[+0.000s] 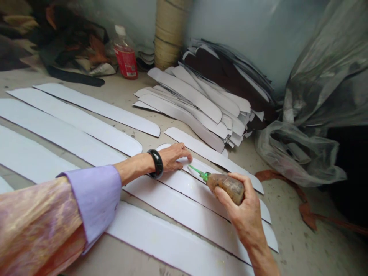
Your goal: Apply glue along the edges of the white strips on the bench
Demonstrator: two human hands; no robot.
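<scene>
In my right hand (241, 203) is a brown, stained bottle (225, 187) with a green nozzle (198, 170). Its tip points left, close to the fingers of my left hand (175, 156). That left hand, with a black bangle at the wrist, rests on the white strips, its fingers slightly bent and apart, holding nothing visible. Long white strips with rounded ends lie side by side on the table, among them a near strip (172, 237), a far right strip (212, 153) and a far left strip (97, 109). Whether the tip touches a strip is unclear.
Behind the strips sits a heap of white and dark cut pieces (186, 99). A bottle with a red label (125, 59) stands at the back, beside dark scraps (69, 42). At right are a clear plastic bag (299, 153) and a reddish-brown strap (307, 214).
</scene>
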